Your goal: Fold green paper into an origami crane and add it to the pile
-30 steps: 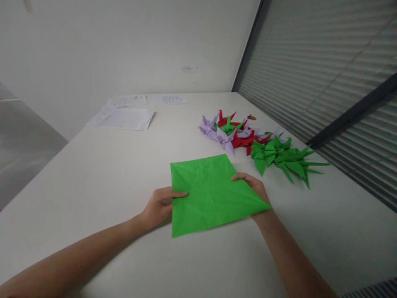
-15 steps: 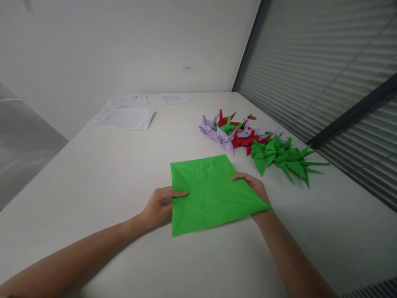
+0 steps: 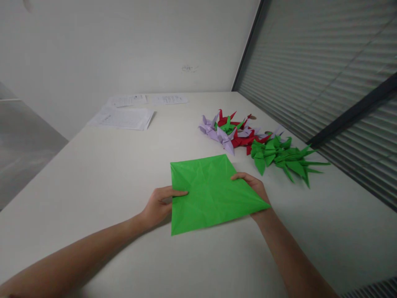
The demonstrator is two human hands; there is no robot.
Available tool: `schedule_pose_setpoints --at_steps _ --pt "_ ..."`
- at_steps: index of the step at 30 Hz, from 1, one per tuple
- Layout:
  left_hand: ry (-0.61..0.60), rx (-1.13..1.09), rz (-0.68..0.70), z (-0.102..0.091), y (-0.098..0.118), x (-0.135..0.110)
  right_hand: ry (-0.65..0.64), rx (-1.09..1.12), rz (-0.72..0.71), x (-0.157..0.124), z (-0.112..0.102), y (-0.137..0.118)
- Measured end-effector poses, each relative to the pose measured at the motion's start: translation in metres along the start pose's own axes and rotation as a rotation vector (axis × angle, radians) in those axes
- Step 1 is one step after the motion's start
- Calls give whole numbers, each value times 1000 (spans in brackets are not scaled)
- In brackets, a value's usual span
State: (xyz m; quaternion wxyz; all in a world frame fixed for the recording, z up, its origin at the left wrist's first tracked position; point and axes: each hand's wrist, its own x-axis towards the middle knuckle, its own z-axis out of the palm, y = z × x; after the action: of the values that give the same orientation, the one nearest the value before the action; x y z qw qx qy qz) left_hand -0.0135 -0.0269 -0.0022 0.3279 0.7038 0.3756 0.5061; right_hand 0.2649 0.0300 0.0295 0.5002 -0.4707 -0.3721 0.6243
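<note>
A creased green square of paper (image 3: 211,192) is held just above the white table (image 3: 108,174), in front of me. My left hand (image 3: 159,205) pinches its left edge, thumb on top and fingers beneath. At the sheet's right edge, my right hand (image 3: 256,190) grips it with the thumb over the paper and the fingers under it. Both hands are closed on the sheet.
Folded paper cranes lie beyond the sheet: a green cluster (image 3: 283,157) at the right, red ones (image 3: 240,138) and lilac ones (image 3: 217,132) behind. Printed white papers (image 3: 124,118) sit at the far end. A blind-covered window (image 3: 325,74) runs along the right.
The sheet's near corner has lifted very slightly; both hands keep the same hold and place.
</note>
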Motion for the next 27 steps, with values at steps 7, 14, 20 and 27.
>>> schedule_pose_setpoints --at_steps 7,14,20,27 --pt "0 2 -15 -1 -1 -1 -14 -30 -18 -1 0 -2" --pt "12 -12 1 -1 -2 -1 5 -20 -8 -2 1 -2" --pt "4 -18 -15 -1 0 0 -1 -38 -14 -1 1 -2" --pt "7 -13 -16 -1 0 0 -2 -20 -2 -2 1 -3"
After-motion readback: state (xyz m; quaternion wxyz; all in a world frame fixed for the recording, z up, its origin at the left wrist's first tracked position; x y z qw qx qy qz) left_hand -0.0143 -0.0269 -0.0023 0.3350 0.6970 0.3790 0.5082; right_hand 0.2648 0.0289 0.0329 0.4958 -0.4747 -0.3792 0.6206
